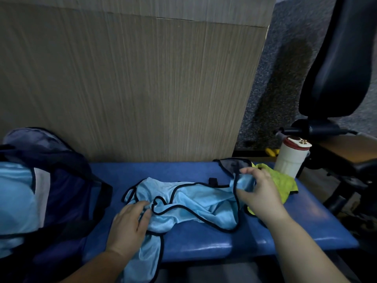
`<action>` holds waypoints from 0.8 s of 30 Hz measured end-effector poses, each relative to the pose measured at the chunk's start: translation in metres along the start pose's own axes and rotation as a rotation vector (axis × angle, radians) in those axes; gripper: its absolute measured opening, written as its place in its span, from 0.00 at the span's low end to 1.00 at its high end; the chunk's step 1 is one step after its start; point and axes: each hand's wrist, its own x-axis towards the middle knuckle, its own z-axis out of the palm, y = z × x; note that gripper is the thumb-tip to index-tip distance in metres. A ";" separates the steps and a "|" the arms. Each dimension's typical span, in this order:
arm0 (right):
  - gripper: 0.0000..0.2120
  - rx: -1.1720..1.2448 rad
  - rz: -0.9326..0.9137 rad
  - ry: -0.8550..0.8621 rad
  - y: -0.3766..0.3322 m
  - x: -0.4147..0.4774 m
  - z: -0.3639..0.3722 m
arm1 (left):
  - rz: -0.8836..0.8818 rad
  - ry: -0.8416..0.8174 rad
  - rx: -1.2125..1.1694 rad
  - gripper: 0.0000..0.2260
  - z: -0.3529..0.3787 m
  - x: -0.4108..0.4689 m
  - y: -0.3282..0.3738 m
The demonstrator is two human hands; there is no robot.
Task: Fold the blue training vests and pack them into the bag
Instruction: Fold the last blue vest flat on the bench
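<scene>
Spanning the foreground, a blue bench [193, 242] holds a dark bag [71, 190] at its left end, seemingly with blue fabric inside. A crumpled light blue vest [193, 203] lies mid-bench; the left hand [130, 223] grips its left part, the right hand [259, 190] pinches its right end.

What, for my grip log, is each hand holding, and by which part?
The blue vest: left hand grips its left end, right hand pinches its bunched right end.

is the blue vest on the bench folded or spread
Not folded: the blue vest lies rumpled along the bench, one end hanging over the front edge.
</scene>
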 end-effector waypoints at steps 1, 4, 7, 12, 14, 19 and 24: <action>0.24 -0.070 -0.024 -0.005 -0.003 -0.001 0.002 | 0.002 -0.002 0.001 0.31 0.000 0.000 0.000; 0.28 -0.207 -0.029 -0.058 -0.011 -0.002 0.005 | 0.014 0.000 0.002 0.31 0.001 0.000 -0.002; 0.28 -0.326 -0.042 -0.091 -0.015 -0.004 0.004 | 0.025 0.010 0.004 0.30 0.001 0.000 -0.002; 0.14 -0.363 -0.003 -0.095 -0.012 -0.003 -0.008 | 0.028 0.005 0.006 0.30 0.000 -0.001 -0.002; 0.11 -0.419 0.020 -0.106 -0.006 0.000 -0.014 | 0.024 0.000 0.007 0.31 -0.001 -0.001 0.000; 0.26 -0.242 0.135 -0.069 -0.001 0.000 -0.026 | 0.020 -0.001 0.000 0.31 -0.003 -0.002 0.000; 0.26 0.530 0.139 0.027 -0.003 0.003 -0.030 | 0.003 0.012 -0.040 0.26 -0.004 -0.001 0.003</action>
